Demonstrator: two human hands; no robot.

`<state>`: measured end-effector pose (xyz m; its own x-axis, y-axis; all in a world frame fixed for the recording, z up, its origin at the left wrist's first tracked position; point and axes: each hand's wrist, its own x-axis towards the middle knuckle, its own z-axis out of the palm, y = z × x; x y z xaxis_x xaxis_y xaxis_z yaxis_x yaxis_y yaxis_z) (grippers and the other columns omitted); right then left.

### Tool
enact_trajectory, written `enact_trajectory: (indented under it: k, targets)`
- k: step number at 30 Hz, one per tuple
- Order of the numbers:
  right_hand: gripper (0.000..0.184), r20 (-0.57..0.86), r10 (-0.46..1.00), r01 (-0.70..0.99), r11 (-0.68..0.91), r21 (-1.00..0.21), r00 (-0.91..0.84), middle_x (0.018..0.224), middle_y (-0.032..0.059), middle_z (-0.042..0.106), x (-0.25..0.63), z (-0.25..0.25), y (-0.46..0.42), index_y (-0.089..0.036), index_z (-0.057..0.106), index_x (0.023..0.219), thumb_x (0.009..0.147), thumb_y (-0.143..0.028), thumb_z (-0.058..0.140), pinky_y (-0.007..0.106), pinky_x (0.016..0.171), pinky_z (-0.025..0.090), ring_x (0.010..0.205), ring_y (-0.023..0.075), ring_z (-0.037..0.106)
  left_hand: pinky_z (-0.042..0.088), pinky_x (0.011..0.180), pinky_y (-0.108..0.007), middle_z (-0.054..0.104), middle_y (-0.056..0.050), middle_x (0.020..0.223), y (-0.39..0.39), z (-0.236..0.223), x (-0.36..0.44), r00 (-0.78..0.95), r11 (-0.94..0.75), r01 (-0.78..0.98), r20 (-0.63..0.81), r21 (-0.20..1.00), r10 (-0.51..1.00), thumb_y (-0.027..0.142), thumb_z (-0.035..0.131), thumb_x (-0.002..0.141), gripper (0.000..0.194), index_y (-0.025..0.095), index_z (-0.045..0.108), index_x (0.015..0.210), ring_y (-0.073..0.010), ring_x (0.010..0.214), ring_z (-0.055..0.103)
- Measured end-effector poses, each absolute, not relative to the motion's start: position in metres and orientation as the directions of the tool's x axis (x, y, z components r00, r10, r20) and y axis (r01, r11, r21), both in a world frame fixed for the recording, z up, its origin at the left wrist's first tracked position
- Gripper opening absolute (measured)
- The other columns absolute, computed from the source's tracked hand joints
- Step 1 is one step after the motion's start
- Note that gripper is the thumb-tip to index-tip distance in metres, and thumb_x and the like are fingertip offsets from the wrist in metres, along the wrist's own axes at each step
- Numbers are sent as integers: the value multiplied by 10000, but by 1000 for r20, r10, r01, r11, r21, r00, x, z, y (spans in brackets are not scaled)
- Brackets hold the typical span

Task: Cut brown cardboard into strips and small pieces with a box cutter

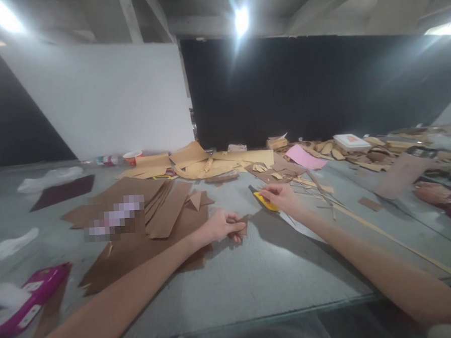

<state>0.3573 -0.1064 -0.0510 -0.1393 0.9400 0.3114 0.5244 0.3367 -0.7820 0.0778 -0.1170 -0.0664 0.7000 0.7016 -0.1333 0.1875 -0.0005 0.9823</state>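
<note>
My left hand [228, 225] pinches a small brown piece of sheet material [244, 227] just above the table's middle. A yellow utility knife [265, 201] with a dark tip is in my right hand [279, 196], its tip pointing up and to the left. The two hands are apart, with the knife to the right of the brown piece. To the left of my left hand lie brown strips [171, 212] and larger brown sheets [139, 262], partly under my left forearm. White paper [300, 226] shows below my right wrist.
Tan sheets [225, 160] and a pink sheet [306, 157] lie along the back. Thin strips [395, 241] and scraps spread at right. A magenta object [36, 300] sits front left; a white box [351, 142] stands back right. The table edge [293, 314] runs close in front.
</note>
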Motion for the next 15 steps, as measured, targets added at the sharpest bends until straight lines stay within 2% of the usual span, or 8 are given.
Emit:
enact_trajectory:
  k: [2,4,6,7,9,11,13,15]
  targets:
    - [391,341,936,710,298,-638,-86,759,54,700,369,-53,-98,-172,739,860,999,-495,567,303,678,448,706,200,605,558,598,-265,753,-84,721,-117,-65,78,701,1,172,-124,985,703,683,869,738,589,123,695,785,-147,578,698]
    - [323,392,919,859,231,-457,-38,1049,138,756,376,-57,-93,-158,747,1156,985,-380,585,357,807,492,941,277,663,555,597,-261,753,-81,725,-118,-63,78,705,-3,164,-115,986,700,674,862,756,576,127,686,786,-144,579,695]
    - [459,444,896,925,191,-328,-28,1338,212,678,373,-61,-95,-151,642,1399,974,-320,595,444,950,485,1215,355,600,553,596,-256,750,-79,723,-118,-62,78,714,-10,156,-106,988,692,671,853,771,570,129,678,786,-139,577,691]
    - [473,452,891,929,207,-307,-49,1391,221,650,369,-61,-99,-154,619,1429,986,-315,581,471,994,470,1283,367,564,552,595,-254,747,-76,721,-118,-62,78,718,-15,149,-98,989,689,670,850,776,568,130,674,788,-138,577,690]
    - [366,399,900,864,336,-374,-178,1290,169,711,355,-60,-109,-185,682,1325,1036,-334,514,437,993,475,1216,317,610,553,596,-251,743,-72,719,-118,-62,79,717,-19,132,-83,991,692,663,852,778,563,131,669,807,-137,577,692]
    - [357,294,888,703,460,-542,-354,1069,94,766,339,-56,-122,-206,736,1152,1080,-413,454,343,866,505,973,234,674,552,585,-250,743,-66,718,-119,-62,79,706,-6,118,-79,993,703,665,862,762,574,133,666,851,-141,570,695]
    - [382,211,867,579,464,-670,-450,903,48,753,326,-54,-133,-201,746,998,1066,-474,488,294,751,490,818,193,652,550,576,-251,743,-60,718,-121,-61,80,696,10,112,-85,994,713,669,867,752,589,137,658,894,-145,564,696]
    - [340,199,863,519,447,-728,-465,834,28,734,317,-55,-141,-198,736,922,1031,-461,549,274,712,473,771,175,631,551,575,-254,741,-56,715,-123,-60,80,697,6,114,-84,993,712,667,855,768,583,142,647,914,-147,562,695]
